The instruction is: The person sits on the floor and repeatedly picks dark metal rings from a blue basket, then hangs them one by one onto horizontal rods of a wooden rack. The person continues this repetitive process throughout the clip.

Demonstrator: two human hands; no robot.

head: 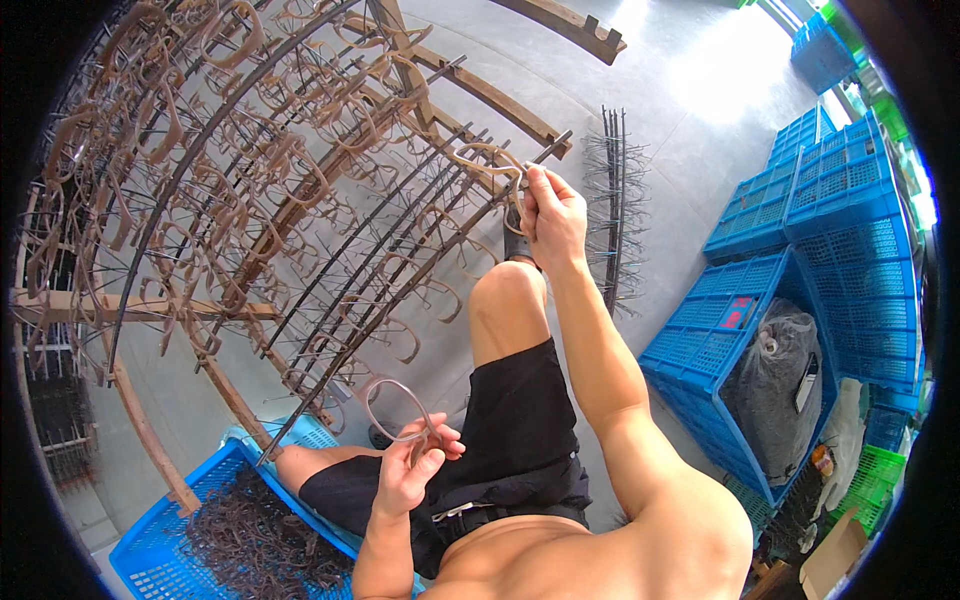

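Note:
My left hand [417, 466], low in the middle, grips an eyeglass frame [394, 411] of pinkish-brown translucent material by one side. Farther ahead, my right hand [553, 214] pinches a tan eyeglass frame [487, 159] close to the end of a dark rod [420, 270]. Short thin wires branch off this rod, and several more eyeglass frames hang along it. Whether the tan frame touches a wire is unclear. To the left, a wooden rack [480, 97] carries more wired rods, densely hung with similar frames.
A blue basket [161, 559] of dark tangled pieces stands lower left, beside my leg. Bare wired rods [615, 210] lie on the floor beyond my right arm. Blue plastic crates [712, 315] are stacked at right, one holding a dark plastic-wrapped bundle [780, 390]. A green crate [870, 480] sits lower right.

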